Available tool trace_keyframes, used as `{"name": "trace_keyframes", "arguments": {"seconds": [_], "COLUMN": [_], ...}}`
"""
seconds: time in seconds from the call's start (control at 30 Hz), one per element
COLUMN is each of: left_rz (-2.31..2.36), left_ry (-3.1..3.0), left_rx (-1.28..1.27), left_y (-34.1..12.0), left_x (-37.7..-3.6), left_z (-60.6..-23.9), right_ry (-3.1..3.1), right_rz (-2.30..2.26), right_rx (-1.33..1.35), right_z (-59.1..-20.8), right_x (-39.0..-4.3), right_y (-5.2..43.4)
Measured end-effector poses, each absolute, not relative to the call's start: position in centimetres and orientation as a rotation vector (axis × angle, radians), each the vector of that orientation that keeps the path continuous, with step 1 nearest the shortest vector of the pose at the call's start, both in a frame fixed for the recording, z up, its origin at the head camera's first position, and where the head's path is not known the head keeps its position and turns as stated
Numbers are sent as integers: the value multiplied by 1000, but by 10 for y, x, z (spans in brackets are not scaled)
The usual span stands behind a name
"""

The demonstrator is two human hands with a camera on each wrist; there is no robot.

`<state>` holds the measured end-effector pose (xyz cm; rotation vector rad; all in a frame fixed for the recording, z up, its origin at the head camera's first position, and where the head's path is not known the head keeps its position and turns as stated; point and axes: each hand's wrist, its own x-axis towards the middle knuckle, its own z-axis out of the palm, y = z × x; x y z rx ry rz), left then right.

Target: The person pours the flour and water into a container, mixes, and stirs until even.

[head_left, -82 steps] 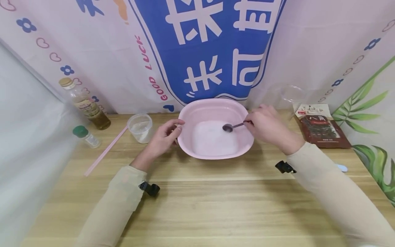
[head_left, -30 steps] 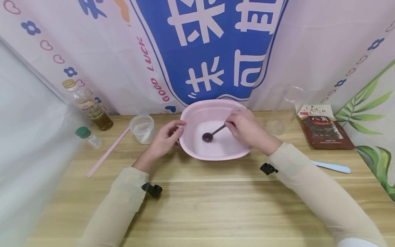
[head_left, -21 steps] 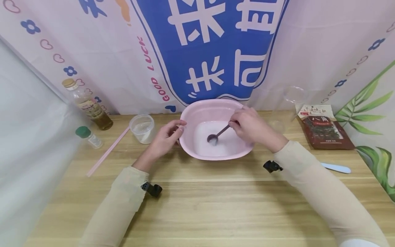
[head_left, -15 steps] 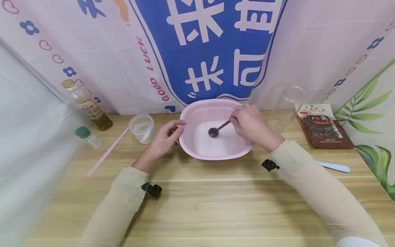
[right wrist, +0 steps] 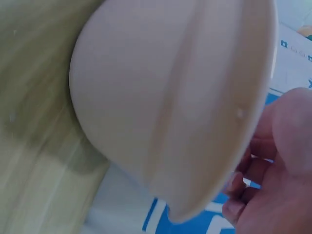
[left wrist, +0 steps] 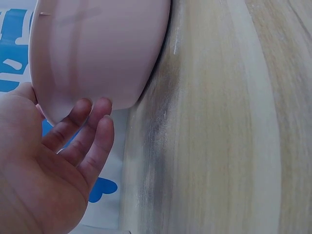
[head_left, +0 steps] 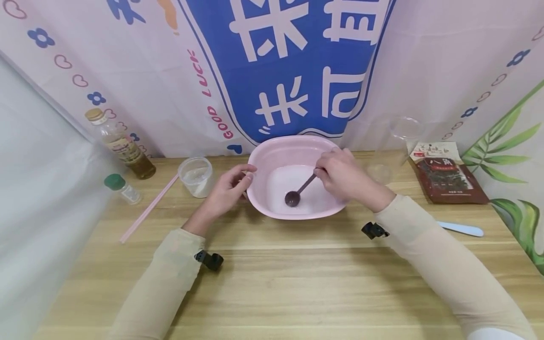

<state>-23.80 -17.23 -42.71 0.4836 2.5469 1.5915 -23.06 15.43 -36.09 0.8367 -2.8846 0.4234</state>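
A pink plastic basin (head_left: 297, 215) stands on the table with whitish contents over its bottom; I cannot tell whether they are powder or liquid. My left hand (head_left: 229, 189) holds its left rim; in the left wrist view the fingers (left wrist: 97, 141) are bent beside the outer wall. Over the basin's right side, my right hand (head_left: 342, 174) pinches the handle of a dark brown measuring spoon (head_left: 292, 198). The spoon's round bowl is inside the basin, at the whitish contents towards the front. In the right wrist view the basin wall hides the spoon.
To the left are a clear plastic tub (head_left: 196, 178) with white stuff inside, pink chopsticks (head_left: 148, 209), a green-capped jar (head_left: 123, 189) and an oil bottle (head_left: 127, 148). To the right stand a clear container (head_left: 399, 146), a brown spice packet (head_left: 446, 179) and a pale blue handle (head_left: 461, 229).
The right hand has carried the spoon from the basin's right side leftward, then moved it about inside; its bowl is now nearer the front wall. The left hand stays at the rim.
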Motion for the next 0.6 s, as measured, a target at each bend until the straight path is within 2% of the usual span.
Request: {"name": "trace_keyframes", "arguments": {"seconds": [0.17, 0.37, 0.6], "left_rz": [1589, 1587, 1596], "left_ry": [2540, 2543, 2531], "left_rx": [477, 481, 479], "left_y": [-173, -175, -174], "left_x": [-238, -239, -239], "left_z": [-427, -424, -426], "right_ry": [-2897, -2880, -2869], "right_rz": [413, 491, 436], "right_rx": [771, 887, 746], "right_z": [-359, -361, -354], "right_x": [-231, -229, -233], "right_y": [161, 152, 164]}}
